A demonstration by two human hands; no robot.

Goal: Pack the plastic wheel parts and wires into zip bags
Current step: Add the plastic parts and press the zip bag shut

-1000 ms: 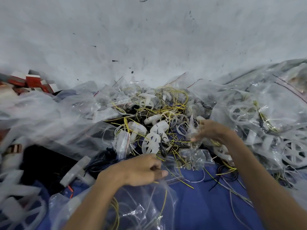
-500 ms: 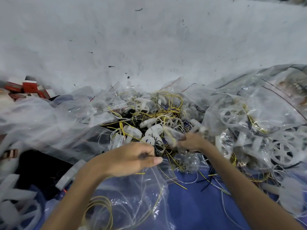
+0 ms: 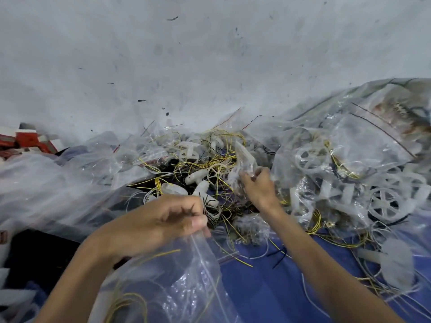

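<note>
- Left hand (image 3: 163, 222): fingers are curled and the rim of a large clear zip bag (image 3: 186, 287) is pinched. The bag sags toward 6 o'clock with a few yellow strands inside.
- A small bundle of black and white wires (image 3: 211, 214) sits at that hand's fingertips. Whether it is gripped too cannot be told.
- Right hand (image 3: 256, 190): a small clear zip bag (image 3: 245, 159) is pinched by one edge and stands up toward 12 o'clock. It is blurred, and no contents can be made out.
- White plastic wheel parts (image 3: 198, 176) and yellow wires (image 3: 217, 159) lie heaped and tangled at 12 o'clock of the left hand, partly on a blue sheet (image 3: 268, 287).
- Filled bags of spoked wheels (image 3: 384, 206) are stacked at 3 o'clock of the heap. Red boxes (image 3: 28, 141) are seen at 9 o'clock.
- Handling, as judged: the bag film is thin, limp and slick, so it is best taken at the stiffer zip rim, one side per hand, to keep the mouth open.
- The wheel parts look light and rigid. A hub or spoke is expected to give a surer hold than the smooth rim.
- The wires are springy and snag each other. A gathered coil, pinched mid-loop, should feed in cleaner than single strands, and pulling one end is likely to drag the heap.
</note>
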